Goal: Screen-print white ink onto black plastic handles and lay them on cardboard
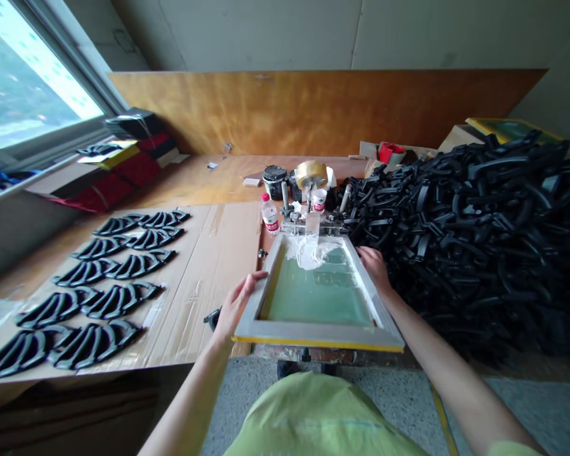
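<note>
In front of me a screen printing frame [313, 330] with green mesh lies fixed at its far end to a hinge clamp [335, 226]. White ink [292, 247] is smeared over the far part of the mesh, around a pale flat squeegee-like piece [308, 256]. My left hand [240, 299] is at the frame's left side, its fingers closed on the edge. On the right side, my right hand [373, 265] grips the frame farther back; some of its fingers are hidden. A small black part [212, 318] is just left of my left wrist.
Black fan-shaped plastic pieces [102, 342] lie in two columns on cardboard [190, 316] at left. A large heap of black parts [446, 234] borders my right arm. Behind the frame stand a red-capped bottle [269, 215], a black-lidded tub [274, 182] and a tape roll [312, 172].
</note>
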The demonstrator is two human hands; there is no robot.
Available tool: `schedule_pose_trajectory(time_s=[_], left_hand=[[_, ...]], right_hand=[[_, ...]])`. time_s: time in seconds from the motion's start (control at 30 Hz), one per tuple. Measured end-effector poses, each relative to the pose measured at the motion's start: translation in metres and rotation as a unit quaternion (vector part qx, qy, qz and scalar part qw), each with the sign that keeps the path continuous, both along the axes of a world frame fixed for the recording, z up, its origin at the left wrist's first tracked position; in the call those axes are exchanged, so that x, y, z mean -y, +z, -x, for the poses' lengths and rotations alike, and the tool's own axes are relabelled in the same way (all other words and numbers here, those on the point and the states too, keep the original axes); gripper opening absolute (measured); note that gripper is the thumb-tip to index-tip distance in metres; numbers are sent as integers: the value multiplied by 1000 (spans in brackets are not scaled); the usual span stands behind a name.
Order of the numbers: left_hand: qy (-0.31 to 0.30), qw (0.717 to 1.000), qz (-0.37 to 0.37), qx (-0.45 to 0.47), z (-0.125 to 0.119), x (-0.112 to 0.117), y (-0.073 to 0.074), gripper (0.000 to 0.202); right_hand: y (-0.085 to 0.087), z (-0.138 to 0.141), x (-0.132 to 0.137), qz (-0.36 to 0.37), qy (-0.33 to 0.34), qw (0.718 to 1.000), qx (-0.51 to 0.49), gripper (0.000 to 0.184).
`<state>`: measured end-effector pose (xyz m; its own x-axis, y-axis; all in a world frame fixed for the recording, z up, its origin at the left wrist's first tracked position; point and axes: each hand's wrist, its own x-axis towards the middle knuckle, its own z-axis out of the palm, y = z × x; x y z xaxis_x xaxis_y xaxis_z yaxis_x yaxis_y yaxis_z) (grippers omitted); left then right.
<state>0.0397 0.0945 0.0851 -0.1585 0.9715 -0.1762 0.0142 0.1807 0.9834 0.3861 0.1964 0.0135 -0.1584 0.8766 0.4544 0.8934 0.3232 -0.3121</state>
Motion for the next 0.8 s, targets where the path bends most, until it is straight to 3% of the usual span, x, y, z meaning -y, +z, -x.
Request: schedule_pose_trajectory(time_s=[0.1,0.2,0.3,0.4,0.5,0.63,0.7,0.8], left_hand=[[-37,997,70,5,2,18,-40,70],[-25,996,90,-7,-2,20,-77,77],[-25,994,98,-33,-4,18,-100,74],[-34,993,108,-37,-2,18,-108,70],[-31,994,95,-45,-1,20,-110,65],[-29,995,82,-56,-2,21,-110,61],[-28,995,80,-52,-2,21,-109,61],[-21,995,82,-43,-2,21,-107,61]], right_hand=[[24,13,-29,-42,-3,999,-8,43],[42,60,-56,-29,82,995,52,57],[45,100,-67,61,129,982,127,33],[34,110,-56,115,146,967,174,10],[26,96,-29,102,224,950,191,15],[33,76,-10,110,369,906,174,15],[36,76,-13,121,371,908,153,12],[31,84,-14,97,292,944,121,14]])
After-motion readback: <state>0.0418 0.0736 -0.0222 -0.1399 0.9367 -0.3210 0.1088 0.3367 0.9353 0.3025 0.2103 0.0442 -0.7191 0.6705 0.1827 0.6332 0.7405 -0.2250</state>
